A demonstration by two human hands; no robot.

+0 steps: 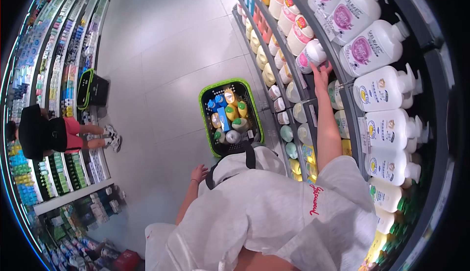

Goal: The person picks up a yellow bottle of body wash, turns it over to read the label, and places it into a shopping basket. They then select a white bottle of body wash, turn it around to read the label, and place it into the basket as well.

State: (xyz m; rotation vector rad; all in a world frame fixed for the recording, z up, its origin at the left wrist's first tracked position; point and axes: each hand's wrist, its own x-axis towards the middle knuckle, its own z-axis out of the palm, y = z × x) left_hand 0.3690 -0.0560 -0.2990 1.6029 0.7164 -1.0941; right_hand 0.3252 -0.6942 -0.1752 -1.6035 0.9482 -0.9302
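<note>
My right hand (321, 77) reaches to the shelf on the right. Its fingers are apart, with the tips against a white bottle with a pink label (310, 56); no closed grip shows. My left hand (199, 173) hangs low at my left side, empty, its fingers loosely spread. In front of me a black basket with a green rim (203, 119) stands on the floor. It holds several bottles, some with green or blue caps, and a blue box (223, 119).
Large white pump bottles (361, 53) line the shelf edge (342, 70) close to my right arm. Across the aisle floor (156, 75), a person in a black top (49, 133) stands by the left shelves, near another green-rimmed basket (98, 91).
</note>
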